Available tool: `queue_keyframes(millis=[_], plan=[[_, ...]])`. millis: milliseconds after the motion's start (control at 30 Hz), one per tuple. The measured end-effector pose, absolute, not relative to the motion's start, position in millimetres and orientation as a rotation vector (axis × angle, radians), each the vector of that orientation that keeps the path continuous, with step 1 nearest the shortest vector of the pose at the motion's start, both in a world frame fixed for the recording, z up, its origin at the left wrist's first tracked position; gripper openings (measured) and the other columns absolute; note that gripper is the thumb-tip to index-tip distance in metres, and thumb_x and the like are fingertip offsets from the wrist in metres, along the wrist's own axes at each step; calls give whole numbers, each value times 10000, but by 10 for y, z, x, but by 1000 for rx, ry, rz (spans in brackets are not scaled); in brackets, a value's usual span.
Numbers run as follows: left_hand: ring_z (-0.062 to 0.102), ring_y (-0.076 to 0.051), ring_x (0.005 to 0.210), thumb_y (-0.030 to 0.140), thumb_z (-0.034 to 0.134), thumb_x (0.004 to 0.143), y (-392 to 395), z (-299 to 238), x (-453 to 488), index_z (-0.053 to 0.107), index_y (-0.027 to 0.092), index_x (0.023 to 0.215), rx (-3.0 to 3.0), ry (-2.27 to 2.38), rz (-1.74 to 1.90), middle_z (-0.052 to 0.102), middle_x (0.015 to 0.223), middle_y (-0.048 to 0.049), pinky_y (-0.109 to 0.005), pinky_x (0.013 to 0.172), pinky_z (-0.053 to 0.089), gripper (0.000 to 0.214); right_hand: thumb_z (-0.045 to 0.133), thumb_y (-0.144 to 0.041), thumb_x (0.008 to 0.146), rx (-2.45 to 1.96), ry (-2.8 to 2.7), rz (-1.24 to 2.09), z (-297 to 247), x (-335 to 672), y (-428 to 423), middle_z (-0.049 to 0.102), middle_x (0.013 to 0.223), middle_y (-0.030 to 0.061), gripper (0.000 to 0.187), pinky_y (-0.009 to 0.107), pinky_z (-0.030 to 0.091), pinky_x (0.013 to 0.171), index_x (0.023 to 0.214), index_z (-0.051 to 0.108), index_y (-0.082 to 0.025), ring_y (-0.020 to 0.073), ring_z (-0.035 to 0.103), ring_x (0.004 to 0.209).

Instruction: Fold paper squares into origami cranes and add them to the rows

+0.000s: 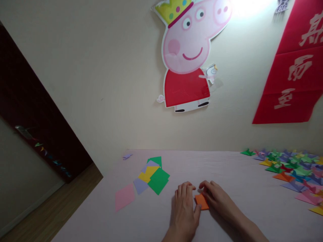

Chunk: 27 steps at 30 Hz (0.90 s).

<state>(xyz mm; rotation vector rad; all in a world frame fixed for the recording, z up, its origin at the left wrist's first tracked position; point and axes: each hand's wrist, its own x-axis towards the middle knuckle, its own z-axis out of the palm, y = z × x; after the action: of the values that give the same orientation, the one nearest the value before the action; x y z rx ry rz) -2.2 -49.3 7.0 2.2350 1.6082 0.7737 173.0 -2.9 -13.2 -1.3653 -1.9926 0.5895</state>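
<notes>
A small folded square of orange origami paper (pixel 202 201) lies on the table between my two hands. My left hand (pixel 184 208) rests on the cloth to its left, the fingers stretched forward and the thumb touching the paper's lower left edge. Over the paper's right side, my right hand (pixel 214 195) has its fingers curled and closed at the edge; its thumb is partly hidden. The far right corner of the paper is covered by that hand.
Loose coloured sheets, among them a green sheet (pixel 158 181) and a pink sheet (pixel 125 197), lie to the left. One small purple folded piece (pixel 127 156) sits at the back left. Many folded paper figures (pixel 297 168) stand in rows on the right. A wall (pixel 222 134) rises behind the table.
</notes>
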Motion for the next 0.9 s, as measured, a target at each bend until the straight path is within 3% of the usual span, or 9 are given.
queue_keyframes(millis=[167,300,500,667,900], plan=[[478,-174,1051,82,505,871,-444,44,-103,583,233,1016,2392,1380,563,580,1114,-2,-313,943,373,224,426,-149,876,-1230,-2086,322,-104,1701,-59,649,955,77,202,365,456,805,893,616,-214,217,560,882],[462,-171,1060,142,533,902,-450,75,-115,568,244,1085,2459,1381,463,563,1164,8,-300,939,360,212,428,-160,862,-1233,-2130,501,0,1735,-239,645,890,63,178,353,471,771,858,597,-215,212,557,836],[478,-168,1015,203,579,921,-440,172,-90,548,272,1147,2552,1347,420,578,1108,26,-295,912,361,238,470,-142,859,-1209,-2215,554,17,1819,-424,662,1070,58,247,357,468,905,998,643,-252,212,576,1013],[491,-164,1018,242,609,923,-406,199,-93,576,262,1128,2594,1331,400,579,1095,19,-301,916,354,209,540,-186,869,-1218,-2245,471,-32,1834,-391,675,1002,50,126,347,478,863,894,648,-246,214,589,968],[500,-177,994,361,670,889,-357,197,-88,620,254,1055,2573,1294,434,590,1052,18,-319,898,346,203,484,-189,931,-1208,-2203,448,-164,1847,-317,663,901,33,174,321,473,800,828,618,-232,187,584,862]])
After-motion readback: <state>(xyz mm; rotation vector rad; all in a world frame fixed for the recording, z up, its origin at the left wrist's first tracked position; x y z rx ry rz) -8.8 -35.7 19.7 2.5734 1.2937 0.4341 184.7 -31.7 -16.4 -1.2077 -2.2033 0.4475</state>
